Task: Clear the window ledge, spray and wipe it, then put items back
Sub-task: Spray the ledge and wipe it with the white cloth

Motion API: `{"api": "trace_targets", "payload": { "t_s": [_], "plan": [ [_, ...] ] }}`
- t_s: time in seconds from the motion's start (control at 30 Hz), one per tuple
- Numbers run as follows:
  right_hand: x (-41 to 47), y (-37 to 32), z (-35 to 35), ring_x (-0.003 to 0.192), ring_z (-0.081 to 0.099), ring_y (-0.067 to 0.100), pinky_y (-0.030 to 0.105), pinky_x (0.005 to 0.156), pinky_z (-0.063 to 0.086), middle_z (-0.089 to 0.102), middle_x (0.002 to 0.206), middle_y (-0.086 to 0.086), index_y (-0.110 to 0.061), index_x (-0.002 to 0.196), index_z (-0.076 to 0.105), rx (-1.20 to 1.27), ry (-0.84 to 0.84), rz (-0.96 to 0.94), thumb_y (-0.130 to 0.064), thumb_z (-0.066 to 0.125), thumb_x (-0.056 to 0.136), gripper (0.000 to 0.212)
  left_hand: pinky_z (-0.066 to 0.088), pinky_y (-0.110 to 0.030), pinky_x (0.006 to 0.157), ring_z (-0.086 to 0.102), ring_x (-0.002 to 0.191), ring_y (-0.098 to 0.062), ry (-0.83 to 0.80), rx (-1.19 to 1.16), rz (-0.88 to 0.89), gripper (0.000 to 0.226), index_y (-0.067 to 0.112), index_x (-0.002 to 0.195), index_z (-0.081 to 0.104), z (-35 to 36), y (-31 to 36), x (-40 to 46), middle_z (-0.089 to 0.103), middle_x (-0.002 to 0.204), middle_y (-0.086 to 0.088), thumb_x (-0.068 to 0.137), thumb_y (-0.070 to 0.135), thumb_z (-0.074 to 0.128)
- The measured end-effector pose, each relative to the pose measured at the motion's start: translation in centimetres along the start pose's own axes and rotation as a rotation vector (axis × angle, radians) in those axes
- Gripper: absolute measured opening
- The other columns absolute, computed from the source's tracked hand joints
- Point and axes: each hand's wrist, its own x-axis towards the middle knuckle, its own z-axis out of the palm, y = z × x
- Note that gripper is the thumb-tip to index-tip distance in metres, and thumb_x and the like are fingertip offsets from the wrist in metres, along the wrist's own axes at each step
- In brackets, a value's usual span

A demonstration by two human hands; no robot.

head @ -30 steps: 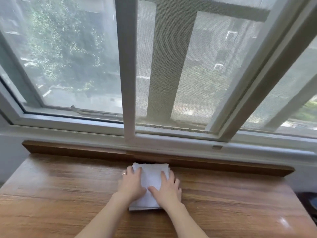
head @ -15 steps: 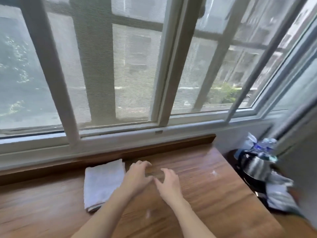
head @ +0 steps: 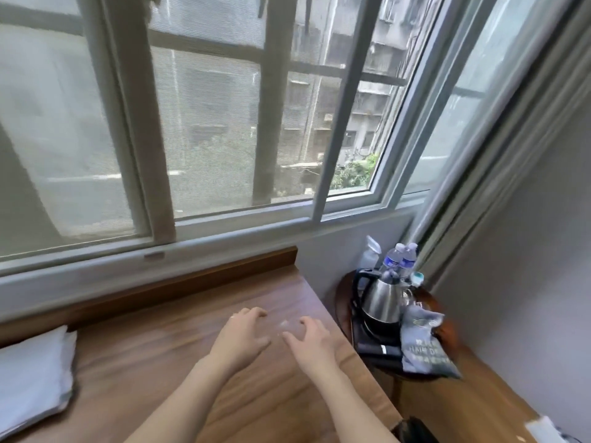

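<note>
Writing on the grey packet (head: 425,342) is unreadable; white folded cloth (head: 33,375) lies on the ledge (head: 153,353); left hand (head: 241,338) and right hand (head: 311,342) hover, fingers loosely spread, holding nothing.

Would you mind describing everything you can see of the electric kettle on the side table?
The kettle has a shiny stainless-steel body with a black handle on its left side and a black lid. It stands upright on a dark base on the round dark wooden side table, right of the wooden ledge. Two plastic water bottles stand just behind it, and a grey packet leans in front of its right side. Neither hand touches it.
</note>
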Motion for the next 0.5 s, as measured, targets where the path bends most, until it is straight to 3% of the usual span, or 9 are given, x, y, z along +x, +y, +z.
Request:
{"api": "trace_targets", "payload": {
  "t_s": [0.27, 0.5],
  "plan": [
    [5.6, 5.2, -6.6, 0.131, 0.044, 0.023, 0.033, 0.108, 0.035, 0.049, 0.140, 0.004, -0.019, 0.142, 0.048, 0.050, 0.039, 0.068, -0.049, 0.062, 0.091, 0.061, 0.037, -0.025, 0.101, 0.049, 0.123, -0.015, -0.017, -0.017, -0.025, 0.049, 0.026, 0.131, 0.052, 4.3, 5.0, 4.7, 0.055, 0.130, 0.005, 0.083, 0.032, 0.063],
    [10.6, 6.7, -9.5, 0.131, 0.048, 0.024, 0.035, 0.108, 0.038, 0.053, 0.139, 0.008, -0.015, 0.141, 0.050, 0.119, 0.142, 0.145, -0.044, 0.066, 0.089, 0.061, 0.037, -0.028, 0.103, 0.048, 0.125, -0.017, -0.047, -0.019, 0.052, 0.051, 0.026, 0.132, 0.051, 5.1, 7.4, 10.5, 0.054, 0.131, 0.005, 0.083, 0.032, 0.064]
  ]
}}
